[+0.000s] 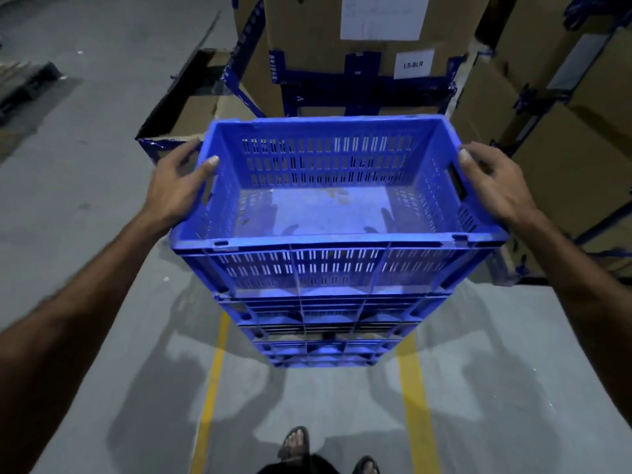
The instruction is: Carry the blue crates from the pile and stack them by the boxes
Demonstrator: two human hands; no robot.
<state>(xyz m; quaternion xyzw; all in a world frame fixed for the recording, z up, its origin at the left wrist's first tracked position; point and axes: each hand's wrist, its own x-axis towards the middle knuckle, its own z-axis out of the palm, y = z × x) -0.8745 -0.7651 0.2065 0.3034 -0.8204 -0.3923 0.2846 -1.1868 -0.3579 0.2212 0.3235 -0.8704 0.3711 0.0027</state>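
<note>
L hand (pixel 178 186) & R hand (pixel 492 181): fingers curled over top blue crate (pixel 328 213) side rims, grip closed; crate atop stack (pixel 321 323).

Top crate (pixel 328 206) sits on the crate stack (pixel 325 323), boxes (pixel 369 46) behind.
</note>
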